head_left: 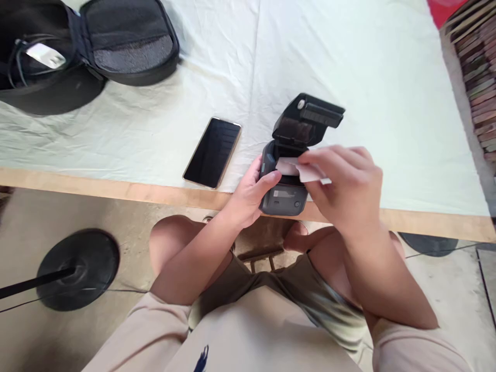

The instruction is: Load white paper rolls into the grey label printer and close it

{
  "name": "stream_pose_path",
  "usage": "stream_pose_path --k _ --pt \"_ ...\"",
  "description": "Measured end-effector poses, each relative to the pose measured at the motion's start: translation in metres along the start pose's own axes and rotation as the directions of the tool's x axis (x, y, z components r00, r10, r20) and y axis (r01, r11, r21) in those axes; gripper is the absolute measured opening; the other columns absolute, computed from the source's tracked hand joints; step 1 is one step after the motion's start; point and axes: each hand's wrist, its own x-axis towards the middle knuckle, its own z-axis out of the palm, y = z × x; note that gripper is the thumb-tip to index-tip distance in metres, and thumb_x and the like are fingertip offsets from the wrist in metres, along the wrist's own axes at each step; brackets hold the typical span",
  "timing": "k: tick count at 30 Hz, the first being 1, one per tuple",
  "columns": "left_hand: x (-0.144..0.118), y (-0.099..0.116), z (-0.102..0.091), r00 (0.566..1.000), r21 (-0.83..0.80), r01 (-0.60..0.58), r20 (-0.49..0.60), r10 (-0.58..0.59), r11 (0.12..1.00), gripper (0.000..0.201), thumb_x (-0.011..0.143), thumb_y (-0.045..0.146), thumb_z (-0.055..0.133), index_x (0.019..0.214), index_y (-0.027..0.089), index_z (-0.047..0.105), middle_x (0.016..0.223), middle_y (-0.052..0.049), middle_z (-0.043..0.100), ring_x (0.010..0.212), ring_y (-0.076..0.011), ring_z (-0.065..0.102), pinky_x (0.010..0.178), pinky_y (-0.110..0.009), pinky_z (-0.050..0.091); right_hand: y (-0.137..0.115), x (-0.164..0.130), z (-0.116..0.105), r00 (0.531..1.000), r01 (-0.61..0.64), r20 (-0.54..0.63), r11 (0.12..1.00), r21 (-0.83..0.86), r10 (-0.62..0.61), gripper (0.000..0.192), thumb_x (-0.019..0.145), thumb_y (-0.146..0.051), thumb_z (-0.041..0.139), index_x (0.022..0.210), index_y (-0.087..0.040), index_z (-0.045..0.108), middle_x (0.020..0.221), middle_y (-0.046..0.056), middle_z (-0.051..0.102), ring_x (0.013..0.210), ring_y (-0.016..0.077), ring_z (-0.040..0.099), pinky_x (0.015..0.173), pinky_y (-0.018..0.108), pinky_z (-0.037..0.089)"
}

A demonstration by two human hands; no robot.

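Note:
A small black label printer (284,205) stands at the table's near edge with its lid (295,124) swung up. My left hand (250,196) grips its left side, the thumb lying over the near rim. Pale paper (309,172), apparently a strip from a roll, runs out of the open compartment. The fingers of my right hand (351,181) pinch its free end above the printer's right side. Part of the compartment is hidden by the paper and my fingers. To the left of the printer, a smartphone (213,152) lies with a dark screen.
An open black zip case (132,67) sits at the back left, with a cable and a white item (45,55) inside. Pale cloth (368,67) covers the wooden-edged table. Round black stand bases (89,258) are on the floor at both sides.

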Motion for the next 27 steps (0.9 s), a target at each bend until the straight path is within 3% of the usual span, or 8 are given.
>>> stream_pose_path --k 4,9,12,14,17,19,22,27 --pt "0.002 0.003 -0.002 1.0 -0.082 0.024 0.011 -0.024 0.996 0.068 0.077 0.06 0.108 0.123 0.025 0.073 0.108 -0.003 0.085 0.101 -0.0268 0.084 0.086 -0.035 0.067 -0.01 -0.007 0.005 0.99 0.137 -0.051 0.986 0.091 -0.133 0.018 0.11 -0.011 0.069 0.109 -0.029 0.075 0.103 -0.001 0.091 0.088 0.0203 0.084 0.087 0.04 0.054" --pt "0.002 0.005 -0.006 1.0 -0.076 0.013 -0.003 -0.013 0.997 0.065 0.07 0.046 0.113 0.117 0.023 0.074 0.105 -0.003 0.085 0.096 -0.0229 0.083 0.089 -0.034 0.066 -0.014 -0.008 0.002 0.983 0.174 0.013 0.94 0.295 -0.186 0.007 0.115 -0.032 0.076 0.111 -0.027 0.077 0.109 0.002 0.092 0.101 0.0239 0.09 0.091 0.042 0.057" --pt "0.002 0.003 -0.008 1.0 -0.052 0.023 0.01 -0.023 0.998 0.072 0.064 0.04 0.114 0.119 0.024 0.071 0.107 -0.003 0.085 0.097 -0.025 0.084 0.091 -0.037 0.066 0.003 -0.002 0.001 0.988 0.062 -0.154 0.881 0.469 0.012 0.004 0.11 -0.027 0.077 0.106 -0.029 0.077 0.103 0.001 0.089 0.1 0.0232 0.087 0.087 0.04 0.061" --pt "0.002 0.003 -0.01 0.999 -0.028 0.028 0.02 -0.027 0.999 0.078 0.062 0.038 0.114 0.123 0.025 0.069 0.108 -0.003 0.084 0.099 -0.028 0.085 0.091 -0.039 0.066 0.02 0.003 0.006 0.956 -0.036 -0.234 0.866 0.499 0.175 0.017 0.105 -0.027 0.079 0.121 -0.032 0.077 0.133 0.006 0.087 0.123 0.0271 0.084 0.094 0.042 0.063" --pt "0.002 0.003 -0.01 0.999 -0.013 0.048 0.009 -0.047 0.999 0.084 0.057 0.028 0.112 0.128 0.024 0.068 0.104 -0.003 0.084 0.094 -0.027 0.084 0.087 -0.038 0.065 0.044 0.011 0.02 0.956 -0.119 -0.175 0.857 0.501 0.235 0.055 0.104 -0.043 0.081 0.156 -0.037 0.061 0.167 0.012 0.07 0.153 0.0332 0.072 0.113 0.052 0.063" --pt "0.002 0.004 -0.01 0.998 -0.01 0.055 -0.006 -0.055 0.998 0.083 0.054 0.025 0.111 0.126 0.024 0.068 0.101 -0.003 0.084 0.091 -0.0268 0.083 0.084 -0.037 0.064 0.053 0.014 0.026 0.967 -0.093 -0.151 0.833 0.545 0.206 0.055 0.11 -0.058 0.073 0.159 -0.037 0.056 0.143 0.01 0.079 0.137 0.0308 0.079 0.117 0.055 0.064" --pt "0.002 0.003 -0.011 0.999 -0.008 0.037 -0.012 -0.037 0.999 0.08 0.054 0.031 0.113 0.121 0.024 0.07 0.101 -0.002 0.084 0.092 -0.0277 0.084 0.083 -0.037 0.063 0.054 0.013 0.025 0.966 -0.043 -0.182 0.803 0.594 0.186 0.04 0.116 -0.06 0.066 0.145 -0.033 0.067 0.106 0.004 0.08 0.107 0.0266 0.083 0.106 0.052 0.068" --pt "0.0 0.002 -0.012 1.0 -0.032 0.014 0.015 -0.013 0.999 0.084 0.062 0.045 0.115 0.131 0.025 0.071 0.11 -0.006 0.087 0.102 -0.0324 0.088 0.084 -0.038 0.066 0.034 0.007 0.01 0.983 -0.126 -0.053 0.853 0.506 0.176 0.028 0.112 -0.037 0.073 0.139 -0.029 0.075 0.134 0.009 0.085 0.127 0.0305 0.084 0.106 0.052 0.068"
